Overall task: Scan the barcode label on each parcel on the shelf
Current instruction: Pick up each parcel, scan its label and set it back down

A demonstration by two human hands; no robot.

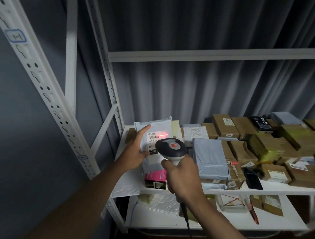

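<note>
Scanner [171, 149] gripped by the handle in the right hand [183, 177], fingers wrapped full round it, cable trailing down from below the wrist. Red beam thrown forward of that hand onto the barcode label [155, 137], striking near the label's right end rather than clean across the bars. Grey poly mailer [153, 125] propped up at the near-left end of the shelf [251, 189], tilted toward the camera by the left hand [136, 150], thumb pinching over the front face and fingers out of sight, probably behind it. Probably light and soft, this mailer: film likely to slip and crease, so better held at the edge as now, clear of the bars, with the label kept flat and taut. Worth sliding the beam leftward until the whole code is crossed. Just below the left hand, a pink box [156, 176] at the shelf's front lip; just right of the right hand, a second grey mailer [209, 158] lying flat. Farther right of both hands, rows of brown cartons [224, 126], stiffer and squarer, likely easy to scan in place where labels face up, otherwise to be turned by the corners. Lower shelf beneath, carrying more packets, detail too dim to tell.
</note>
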